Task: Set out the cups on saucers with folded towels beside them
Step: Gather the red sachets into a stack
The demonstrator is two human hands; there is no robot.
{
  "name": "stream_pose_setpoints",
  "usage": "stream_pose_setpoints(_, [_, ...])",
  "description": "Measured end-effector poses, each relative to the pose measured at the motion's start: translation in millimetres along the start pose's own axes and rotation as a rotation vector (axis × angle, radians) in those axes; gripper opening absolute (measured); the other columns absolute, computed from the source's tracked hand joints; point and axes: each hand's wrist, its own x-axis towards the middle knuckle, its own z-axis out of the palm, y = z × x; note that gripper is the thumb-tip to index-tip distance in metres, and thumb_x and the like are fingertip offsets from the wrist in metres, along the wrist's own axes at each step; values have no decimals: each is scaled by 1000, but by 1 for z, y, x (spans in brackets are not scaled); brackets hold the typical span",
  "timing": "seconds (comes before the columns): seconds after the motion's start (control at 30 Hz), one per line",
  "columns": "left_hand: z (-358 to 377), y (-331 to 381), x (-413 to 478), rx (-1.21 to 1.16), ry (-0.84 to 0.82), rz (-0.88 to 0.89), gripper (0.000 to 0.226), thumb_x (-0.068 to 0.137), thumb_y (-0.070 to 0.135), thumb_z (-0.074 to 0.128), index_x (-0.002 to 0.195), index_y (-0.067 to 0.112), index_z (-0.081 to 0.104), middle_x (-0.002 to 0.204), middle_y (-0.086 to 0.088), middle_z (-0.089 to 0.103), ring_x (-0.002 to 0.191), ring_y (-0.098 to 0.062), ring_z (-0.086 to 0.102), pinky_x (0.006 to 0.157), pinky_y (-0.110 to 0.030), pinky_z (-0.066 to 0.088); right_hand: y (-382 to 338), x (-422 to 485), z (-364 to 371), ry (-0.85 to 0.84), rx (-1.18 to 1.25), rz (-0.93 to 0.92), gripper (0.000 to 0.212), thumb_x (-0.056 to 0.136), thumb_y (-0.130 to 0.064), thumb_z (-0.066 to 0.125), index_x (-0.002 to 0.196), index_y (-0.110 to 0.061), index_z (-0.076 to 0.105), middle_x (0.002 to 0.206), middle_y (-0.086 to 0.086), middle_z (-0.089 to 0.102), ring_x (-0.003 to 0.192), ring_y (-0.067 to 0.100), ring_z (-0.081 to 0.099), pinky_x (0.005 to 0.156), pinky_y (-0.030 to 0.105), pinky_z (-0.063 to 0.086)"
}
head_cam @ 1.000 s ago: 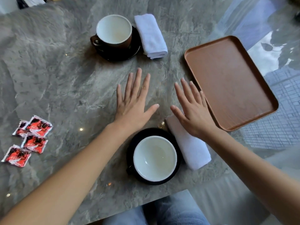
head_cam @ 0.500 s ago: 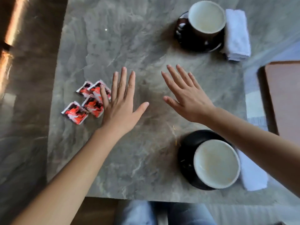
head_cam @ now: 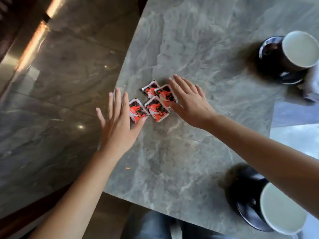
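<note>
A grey marble-veined desk fills the right and middle of the view, its left edge running at a slant down to a near corner. Beyond that edge lies a glossy dark stone floor in large tiles, with a streak of warm light reflected along the upper left. Blue denim shows below the desk's near edge.

On the desk, near its left edge, 4 red-and-black sachets lie in a loose cluster, touching or overlapping one another. The left hand hovers flat with its grip spread, its thumb over the nearest sachet; whether it touches I cannot tell. The right hand reaches in from the right, its grip also spread and empty, fingers over the far sachets.

At the far right, a dark cup with a pale inside stands upright on a dark glossy saucer. A white folded towel, blurred and cut by the frame, lies just beside that saucer on its near right. At the lower right, a 2nd cup with the same pale inside stands on a 2nd dark saucer, partly hidden under the right forearm. The 2 settings are well apart from the sachets.
</note>
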Motion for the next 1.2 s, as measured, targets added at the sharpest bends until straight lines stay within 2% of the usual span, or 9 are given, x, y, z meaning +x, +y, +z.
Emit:
stream_pose_setpoints(0.17, [3,-18,-1,-21,5,35,64,84,38,58,139,15,37,158,-4,16,147,-20,5,112,-61,4,-10,13,8,78,-82,-2,58,92,-45,47,145,-26,31,153,3,28,136,28,27,112,45,21])
stream_pose_setpoints(0.33, [2,-15,2,-114,74,19,49,75,28,70,118,12,52,147,-7,37,141,-26,24,110,-60,18,-5,14,10,138,35,50,56,81,-38,65,131,-24,44,144,-2,38,129,25,34,107,42,25])
stream_pose_setpoints(0.43, [-2,-9,3,-115,127,39,43,70,20,71,107,10,53,127,-8,52,121,-32,44,99,-51,33,-4,14,8,173,90,87,54,76,-35,72,122,-20,48,131,0,47,118,25,40,99,39,32])
stream_pose_setpoints(0.5, [-3,-3,0,-147,157,17,41,69,16,70,105,12,52,111,-5,58,107,-31,49,89,-44,34,-4,11,5,192,140,116,49,76,-29,73,116,-17,49,118,4,54,110,27,45,91,40,37])
stream_pose_setpoints(0.63, [-3,0,-3,-383,149,-42,34,73,12,68,103,14,53,87,1,60,87,-28,59,82,-48,44,-3,6,-5,191,337,201,20,85,-12,60,104,-14,57,96,3,65,90,27,59,76,38,47])
stream_pose_setpoints(0.8, [-10,4,0,-858,37,-273,34,77,-2,64,93,26,56,78,5,62,70,-13,59,75,-34,48,1,-2,-20,222,488,305,16,83,-2,61,90,-16,63,80,4,67,73,20,59,63,27,42])
stream_pose_setpoints(0.97, [-32,21,-2,-1112,-172,-253,36,83,-12,53,85,23,62,78,8,67,63,9,59,62,-9,46,-28,-8,-43,59,910,201,24,83,11,60,84,-13,60,73,14,57,69,23,48,65,34,37])
stream_pose_setpoints(1.13, [-42,36,-9,-1154,-321,-287,31,90,0,46,97,24,65,77,12,68,65,6,59,55,-10,45,-57,-9,-52,-75,906,107,20,84,10,58,87,-10,62,67,1,57,59,7,51,57,19,42])
stream_pose_setpoints(1.2, [-46,38,-9,-1175,-337,-307,32,93,7,40,92,26,66,79,12,69,70,0,59,56,-16,44,-62,-7,-54,-57,851,133,16,84,5,59,89,-9,65,75,3,60,64,11,52,62,23,43])
